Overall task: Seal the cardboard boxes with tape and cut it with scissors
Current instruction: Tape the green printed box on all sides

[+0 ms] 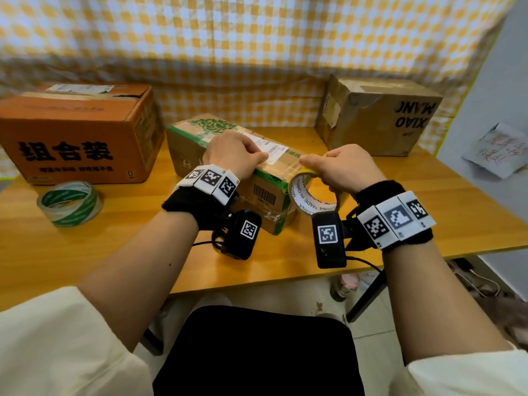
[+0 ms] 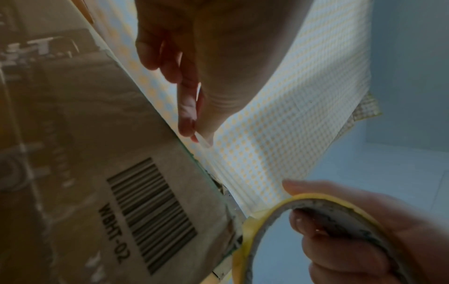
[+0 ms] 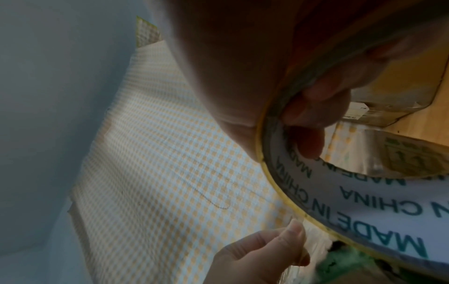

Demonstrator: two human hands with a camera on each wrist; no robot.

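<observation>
The job looks barely begun. The person's left hand (image 1: 234,154) rests on top of the middle box (image 1: 228,170), thumb and forefinger pinched on what appears to be the free end of a clear strip, while the right hand (image 1: 343,170) grips the yellow-edged tape roll (image 1: 311,195) just off the box's near right corner, fingers hooked through the core and thumb on the outer rim. No fresh strip can be made out along the top seam, so laying, pressing and cutting all seem still ahead. No scissors show in any view.

Left of the middle box stands an orange box (image 1: 77,132), with a green-and-white tape roll (image 1: 70,202) in front of it on the wooden table (image 1: 128,261); right of the middle box and further back is a brown box (image 1: 380,115) — whether either one is sealed cannot be told.

The head view alone gives this layout. The left wrist view shows the pinch closely, plus a barcode (image 2: 150,213) on the box's end face. The right wrist view shows the printing inside the roll's core — and the fingers curled through it.
</observation>
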